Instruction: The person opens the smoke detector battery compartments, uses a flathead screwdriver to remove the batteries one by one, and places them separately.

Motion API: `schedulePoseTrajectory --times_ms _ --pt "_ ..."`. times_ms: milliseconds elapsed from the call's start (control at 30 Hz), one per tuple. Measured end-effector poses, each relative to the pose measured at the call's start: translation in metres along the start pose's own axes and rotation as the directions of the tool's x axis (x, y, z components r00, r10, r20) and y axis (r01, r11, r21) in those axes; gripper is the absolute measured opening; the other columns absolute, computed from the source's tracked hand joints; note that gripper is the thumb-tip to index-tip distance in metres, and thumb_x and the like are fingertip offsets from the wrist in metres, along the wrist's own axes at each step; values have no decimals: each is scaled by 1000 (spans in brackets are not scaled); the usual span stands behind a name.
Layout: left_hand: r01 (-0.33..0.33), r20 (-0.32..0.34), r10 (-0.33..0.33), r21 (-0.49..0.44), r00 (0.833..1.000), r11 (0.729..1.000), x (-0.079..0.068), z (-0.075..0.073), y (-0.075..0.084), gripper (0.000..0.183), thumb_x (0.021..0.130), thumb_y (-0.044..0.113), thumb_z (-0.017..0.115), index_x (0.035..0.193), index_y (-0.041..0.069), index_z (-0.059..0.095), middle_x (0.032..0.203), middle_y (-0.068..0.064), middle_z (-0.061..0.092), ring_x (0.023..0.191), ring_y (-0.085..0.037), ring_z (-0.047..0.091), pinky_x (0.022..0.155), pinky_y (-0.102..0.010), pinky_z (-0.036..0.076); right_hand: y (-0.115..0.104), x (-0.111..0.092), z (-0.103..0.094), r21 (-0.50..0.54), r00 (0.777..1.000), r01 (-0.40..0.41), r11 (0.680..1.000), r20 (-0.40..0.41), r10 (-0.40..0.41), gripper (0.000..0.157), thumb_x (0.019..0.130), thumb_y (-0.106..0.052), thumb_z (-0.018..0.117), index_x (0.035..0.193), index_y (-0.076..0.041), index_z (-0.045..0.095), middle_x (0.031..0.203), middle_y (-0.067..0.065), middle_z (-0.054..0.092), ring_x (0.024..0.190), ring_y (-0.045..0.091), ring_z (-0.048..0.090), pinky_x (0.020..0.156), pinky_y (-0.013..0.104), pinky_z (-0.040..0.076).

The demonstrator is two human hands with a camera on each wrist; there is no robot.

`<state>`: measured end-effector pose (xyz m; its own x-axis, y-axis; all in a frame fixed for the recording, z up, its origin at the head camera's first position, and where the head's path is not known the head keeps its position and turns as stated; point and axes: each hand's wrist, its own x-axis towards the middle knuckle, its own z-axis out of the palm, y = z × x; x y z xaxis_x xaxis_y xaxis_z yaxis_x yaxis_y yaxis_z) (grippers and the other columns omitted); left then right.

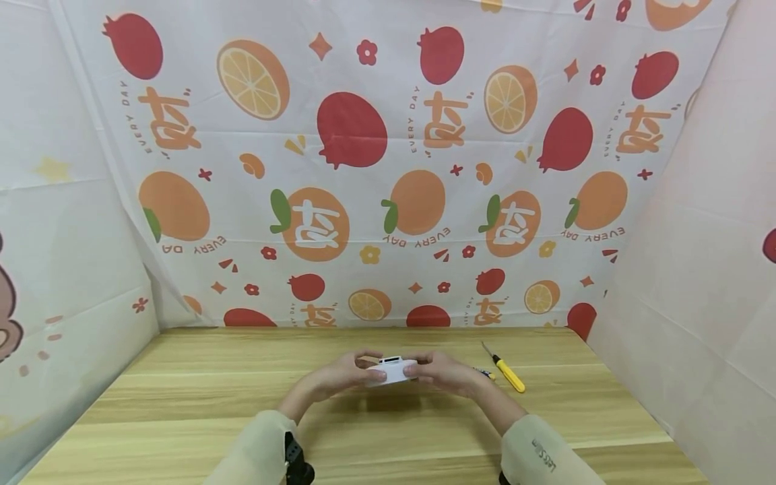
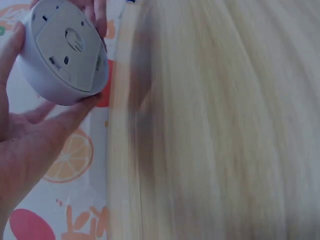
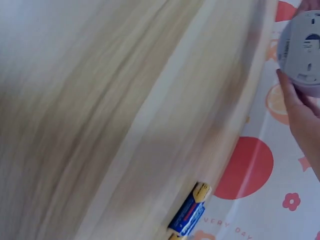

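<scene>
Both hands hold a white round device [image 1: 394,372] up above the table, one at each side. It looks like a smoke alarm, though its kind is not certain. My left hand [image 1: 338,375] grips the left edge, thumb on the near side. On the right edge, my right hand [image 1: 447,374] grips it the same way. A small white part with a dark slot sticks up at its top. The left wrist view shows the device's flat back [image 2: 52,42], with slots and a round recess. Part of that back [image 3: 302,47] also appears in the right wrist view.
A yellow-handled screwdriver [image 1: 510,377] lies on the wooden table [image 1: 230,397], right of the right hand. Blue and yellow batteries [image 3: 188,214] lie between them, partly hidden by the right hand in the head view. A fruit-printed cloth [image 1: 376,263] hangs behind the table.
</scene>
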<state>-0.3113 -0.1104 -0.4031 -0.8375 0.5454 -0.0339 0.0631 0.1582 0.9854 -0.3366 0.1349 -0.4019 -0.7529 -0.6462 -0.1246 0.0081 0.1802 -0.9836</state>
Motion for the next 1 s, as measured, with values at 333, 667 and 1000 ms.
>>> schedulePoseTrajectory --times_ms 333,667,1000 --pt "-203 32 212 460 977 864 1 1 -4 81 66 20 82 131 -7 39 125 -18 48 111 -28 46 94 -40 40 7 0 9 -583 983 164 796 23 -185 76 73 -28 77 133 2 43 130 10 48 118 19 44 99 32 36" --pt "-219 35 254 632 966 744 5 7 -12 83 62 15 84 124 -17 39 125 -27 42 114 -37 42 98 -49 35 16 9 10 -701 965 236 673 85 -249 74 73 -22 78 131 6 41 130 14 45 117 20 44 99 29 37" --pt "-169 29 192 616 981 770 14 11 -18 84 63 8 83 128 -16 36 128 -27 38 115 -37 41 100 -50 33 24 12 8 -734 969 218 643 85 -231 77 73 -23 78 133 7 39 132 14 43 118 21 42 100 29 36"
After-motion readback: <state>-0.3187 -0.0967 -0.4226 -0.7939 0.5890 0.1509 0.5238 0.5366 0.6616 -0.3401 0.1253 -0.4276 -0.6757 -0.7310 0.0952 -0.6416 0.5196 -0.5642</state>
